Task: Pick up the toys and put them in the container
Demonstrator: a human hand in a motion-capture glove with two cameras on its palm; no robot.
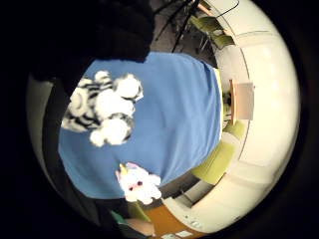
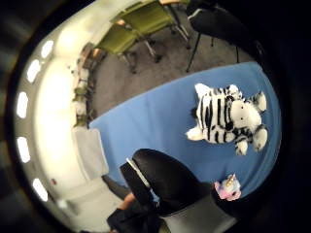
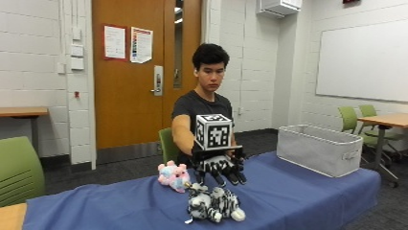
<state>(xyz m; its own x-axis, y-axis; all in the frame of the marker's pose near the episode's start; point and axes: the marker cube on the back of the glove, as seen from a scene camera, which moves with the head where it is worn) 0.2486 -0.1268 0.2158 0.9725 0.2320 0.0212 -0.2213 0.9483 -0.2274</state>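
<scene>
A black-and-white striped zebra plush [image 3: 213,205] [image 1: 102,114] [image 2: 228,119] lies on the blue-covered table [image 3: 306,201] near its front edge. My gloved right hand [image 3: 220,168] hovers just above and behind it, fingers spread and pointing down, holding nothing. A small pink, white and blue unicorn plush [image 3: 173,176] [image 1: 138,183] [image 2: 227,188] sits on the cloth close beside the hand. The grey fabric container [image 3: 319,149] [image 2: 90,150] stands at the far end of the table, away from both toys. The person's other hand is hidden.
Green chairs [image 3: 19,170] [image 2: 141,24] stand around the table, and a wooden table [image 3: 382,120] is behind the container. Bare blue cloth [image 1: 174,114] stretches between the toys and the container.
</scene>
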